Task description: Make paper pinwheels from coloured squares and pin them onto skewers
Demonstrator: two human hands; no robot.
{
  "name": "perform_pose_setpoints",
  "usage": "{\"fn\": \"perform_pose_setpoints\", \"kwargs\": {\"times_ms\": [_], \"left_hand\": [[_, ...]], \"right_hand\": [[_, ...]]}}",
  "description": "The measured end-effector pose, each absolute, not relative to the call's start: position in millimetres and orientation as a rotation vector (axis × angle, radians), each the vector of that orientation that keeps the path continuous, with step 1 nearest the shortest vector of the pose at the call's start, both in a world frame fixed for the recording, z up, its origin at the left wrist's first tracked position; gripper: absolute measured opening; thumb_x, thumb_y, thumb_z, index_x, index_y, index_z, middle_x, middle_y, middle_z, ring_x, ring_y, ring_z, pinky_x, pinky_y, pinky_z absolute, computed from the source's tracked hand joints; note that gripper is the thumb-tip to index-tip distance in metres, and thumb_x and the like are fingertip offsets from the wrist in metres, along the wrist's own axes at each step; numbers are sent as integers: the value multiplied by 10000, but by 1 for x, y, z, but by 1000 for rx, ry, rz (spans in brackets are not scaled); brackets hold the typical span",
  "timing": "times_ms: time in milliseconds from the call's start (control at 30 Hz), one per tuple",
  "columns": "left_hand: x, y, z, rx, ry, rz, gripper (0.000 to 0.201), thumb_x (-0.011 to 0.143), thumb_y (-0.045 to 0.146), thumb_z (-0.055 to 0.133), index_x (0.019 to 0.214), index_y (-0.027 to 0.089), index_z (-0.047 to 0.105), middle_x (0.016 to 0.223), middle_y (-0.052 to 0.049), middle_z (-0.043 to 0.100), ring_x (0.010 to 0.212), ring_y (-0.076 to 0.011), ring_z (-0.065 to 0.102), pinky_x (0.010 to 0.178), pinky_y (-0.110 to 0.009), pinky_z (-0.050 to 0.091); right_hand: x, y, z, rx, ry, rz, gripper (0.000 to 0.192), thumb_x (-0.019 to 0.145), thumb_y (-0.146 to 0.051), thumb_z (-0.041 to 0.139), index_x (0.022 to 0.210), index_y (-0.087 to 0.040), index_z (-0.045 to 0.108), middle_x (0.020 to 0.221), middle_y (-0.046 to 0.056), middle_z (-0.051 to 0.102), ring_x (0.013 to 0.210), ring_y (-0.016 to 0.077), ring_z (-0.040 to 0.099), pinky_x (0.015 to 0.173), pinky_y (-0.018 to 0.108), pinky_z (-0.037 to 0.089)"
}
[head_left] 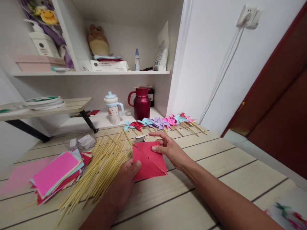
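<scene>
Paper square: red cut paper square (148, 160) lies on the pale wooden plank table (216, 159), mid-table, between both hands.
Left hand: left hand (124, 182) at square's near-left corner, thumb on top.
Right hand: right hand (168, 148) at square's far-right edge, fingers on it.
Sticks: pile of thin bamboo sticks (103, 169) just left of square, touching left hand.
Paper stack: stack of pink and mixed coloured paper sheets (57, 172) left of sticks.
Pinwheels: row of small paper pinwheels on sticks (163, 123) behind square, along table's far edge.
Jug: dark red metal thermos jug (141, 102) behind pinwheels, on lower shelf.
Cup: pale lidded sippy cup (112, 110) left of jug.
</scene>
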State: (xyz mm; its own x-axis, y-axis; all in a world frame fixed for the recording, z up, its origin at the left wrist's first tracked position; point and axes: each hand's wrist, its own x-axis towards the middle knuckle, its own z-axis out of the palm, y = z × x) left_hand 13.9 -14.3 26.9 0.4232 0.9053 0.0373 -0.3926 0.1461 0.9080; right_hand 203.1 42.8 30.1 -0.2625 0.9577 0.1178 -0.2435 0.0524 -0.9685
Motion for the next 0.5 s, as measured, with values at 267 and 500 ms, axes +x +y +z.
{"fn": "perform_pose_setpoints", "kwargs": {"times_ms": [267, 500], "left_hand": [[12, -8, 8, 905, 842, 1099, 400, 828, 377, 685, 1137, 125, 710, 1018, -127, 771, 964, -290, 709, 919, -418, 510], [9, -3, 17, 769, 785, 1295, 404, 817, 348, 702, 1150, 119, 701, 1055, -126, 764, 1007, -273, 702, 913, -384, 528]], "right_hand": [[195, 40, 21, -818, -1403, 1271, 439, 768, -304, 758, 1178, -248, 611, 699, -45, 560, 617, 112, 529, 571, 230, 432], [196, 37, 23, -805, -1448, 1282, 452, 847, -364, 685, 1278, -333, 551, 1070, 25, 574, 858, 153, 608, 732, 287, 506]]}}
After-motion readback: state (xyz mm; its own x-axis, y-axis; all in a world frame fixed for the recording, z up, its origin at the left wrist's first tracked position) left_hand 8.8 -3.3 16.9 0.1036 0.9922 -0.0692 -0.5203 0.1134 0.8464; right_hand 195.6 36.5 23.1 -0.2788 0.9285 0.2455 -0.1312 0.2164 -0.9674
